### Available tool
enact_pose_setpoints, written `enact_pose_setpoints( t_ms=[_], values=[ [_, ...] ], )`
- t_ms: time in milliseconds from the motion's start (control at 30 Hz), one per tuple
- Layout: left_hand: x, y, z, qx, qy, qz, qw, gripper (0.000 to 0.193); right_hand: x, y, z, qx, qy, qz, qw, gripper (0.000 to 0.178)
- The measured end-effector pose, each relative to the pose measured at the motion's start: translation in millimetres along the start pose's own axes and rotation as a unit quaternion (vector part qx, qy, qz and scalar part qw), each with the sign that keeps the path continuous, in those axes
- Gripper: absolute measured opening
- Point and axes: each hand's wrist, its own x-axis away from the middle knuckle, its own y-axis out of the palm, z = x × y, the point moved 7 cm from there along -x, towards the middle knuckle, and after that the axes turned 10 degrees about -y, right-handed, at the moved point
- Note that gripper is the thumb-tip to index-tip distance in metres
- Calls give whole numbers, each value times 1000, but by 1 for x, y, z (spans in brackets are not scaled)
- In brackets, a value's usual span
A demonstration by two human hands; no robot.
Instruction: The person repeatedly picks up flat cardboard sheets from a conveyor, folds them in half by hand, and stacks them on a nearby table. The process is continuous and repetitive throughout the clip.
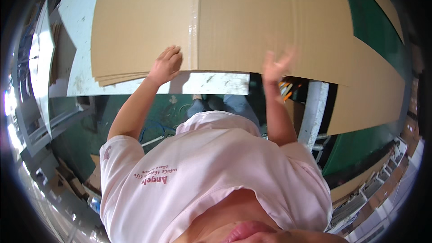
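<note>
A stack of flat brown cardboard sheets [144,18] lies on the white tabletop, its near left edges slightly fanned out. A straight seam with a strip of clear, shiny tape [192,29] runs away from me across the top sheet. Just left of that strip, by the near edge, is my left hand [168,65]; its fingers are bent and close together, and whatever may be inside them is hidden. My right hand [279,65] is over the near edge of the right-hand panel. Motion blurs it, but thumb and fingers show spread, with nothing visible between them.
The white tabletop [216,82] ends in front of me. On the right, more cardboard [371,90] lies across a green surface [360,153], beside a pale metal post [313,112]. Orange-handled items [288,91] sit under the cardboard's edge. A metal frame [67,117] stands at left.
</note>
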Motion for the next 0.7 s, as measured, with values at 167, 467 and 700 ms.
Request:
enact_pose_setpoints(
  t_ms=[167, 467, 700],
  values=[
    [1, -1, 4, -7, -13, -10, 1000, 59, -20, -228, 167, 23, 397, 348, 849, 67],
    [3, 0, -3, 3, 7, 6, 1000, 62, -94, -264, 128, -292, 200, 253, 901, 31],
    [5, 2, -1, 15, 20, 20, 999, 62, -183, -280, -24, -149, 61, 180, 970, 30]
  ],
)
